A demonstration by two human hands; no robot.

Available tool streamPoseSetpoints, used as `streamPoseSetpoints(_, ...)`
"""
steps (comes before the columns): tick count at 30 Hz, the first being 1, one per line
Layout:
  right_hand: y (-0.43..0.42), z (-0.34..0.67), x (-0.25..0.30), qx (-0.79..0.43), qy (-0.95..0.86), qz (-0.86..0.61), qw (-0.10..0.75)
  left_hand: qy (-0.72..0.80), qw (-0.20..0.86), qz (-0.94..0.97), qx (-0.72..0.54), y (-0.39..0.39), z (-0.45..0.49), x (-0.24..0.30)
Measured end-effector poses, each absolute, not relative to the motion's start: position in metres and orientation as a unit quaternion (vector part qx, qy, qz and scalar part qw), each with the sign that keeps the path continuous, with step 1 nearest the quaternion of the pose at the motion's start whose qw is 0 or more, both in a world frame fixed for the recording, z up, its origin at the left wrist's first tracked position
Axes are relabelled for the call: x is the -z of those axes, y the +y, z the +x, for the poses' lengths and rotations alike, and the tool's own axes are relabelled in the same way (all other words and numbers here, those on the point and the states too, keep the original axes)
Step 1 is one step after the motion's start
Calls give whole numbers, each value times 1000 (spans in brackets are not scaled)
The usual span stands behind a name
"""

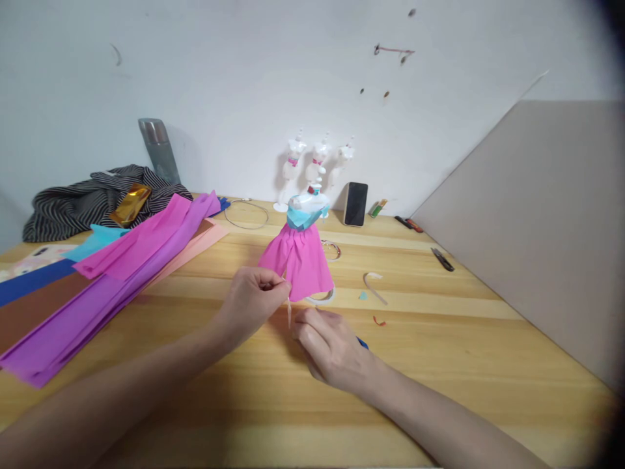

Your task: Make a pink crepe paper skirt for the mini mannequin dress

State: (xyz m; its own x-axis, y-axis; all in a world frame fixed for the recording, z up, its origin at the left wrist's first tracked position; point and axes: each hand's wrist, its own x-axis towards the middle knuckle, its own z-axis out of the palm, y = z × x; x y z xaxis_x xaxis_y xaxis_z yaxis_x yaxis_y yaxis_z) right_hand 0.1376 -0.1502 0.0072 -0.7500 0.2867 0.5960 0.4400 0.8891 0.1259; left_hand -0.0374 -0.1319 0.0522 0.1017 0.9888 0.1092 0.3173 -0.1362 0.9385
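Observation:
A small white dress form stands in front of me, wearing a light blue wrap and a gathered pink crepe paper skirt. At the skirt's lower front edge, my left hand is closed in a pinch on a thin whitish strip, which dangles below the fingertips. My right hand is just below and to the right, fingers pressed together near the strip's lower end; whatever they hold is hidden. A dark blue object pokes out behind the right hand. Part of a white tape roll shows beside the hem.
Crepe paper sheets and striped cloth lie left, with a bottle behind. Three white dress forms and a phone stand along the wall. Paper scraps and a cutter lie right.

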Motion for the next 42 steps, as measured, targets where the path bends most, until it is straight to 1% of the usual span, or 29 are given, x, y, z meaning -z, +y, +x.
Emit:
streamPoseSetpoints(10,-153,138,-8,160,-926,-171,295,524,407,605,-440,-131,-36,-46)
streamPoseSetpoints(20,-156,133,-14,129,-939,-132,292,536,423,582,-442,-130,-37,-43)
streamPoseSetpoints(22,-158,133,-17,74,-947,-130,285,536,432,575,-442,-130,-38,-44)
streamPoseSetpoints(24,-160,135,-23,-49,-936,-165,306,530,450,568,-441,-131,-39,-46)
streamPoseSetpoints(27,-158,141,-42,-270,-853,-258,365,515,480,556,-442,-133,-40,-49)
streamPoseSetpoints(29,-155,146,-57,-342,-809,-293,379,508,490,549,-447,-134,-41,-51)
streamPoseSetpoints(30,-154,148,-64,-341,-797,-298,400,504,495,547,-449,-135,-42,-51)
streamPoseSetpoints(31,-153,149,-70,-314,-788,-308,430,500,501,544,-450,-136,-42,-51)
streamPoseSetpoints(32,-152,149,-75,-264,-786,-318,460,497,507,542,-451,-136,-42,-52)
streamPoseSetpoints(34,-152,146,-78,-125,-798,-309,502,491,516,538,-451,-138,-42,-52)
streamPoseSetpoints(36,-153,140,-73,9,-821,-272,501,488,521,535,-452,-139,-42,-52)
streamPoseSetpoints(38,-152,133,-63,90,-838,-246,479,487,525,532,-452,-141,-42,-51)
streamPoseSetpoints(42,-146,124,-42,130,-847,-237,458,486,535,527,-446,-143,-42,-46)
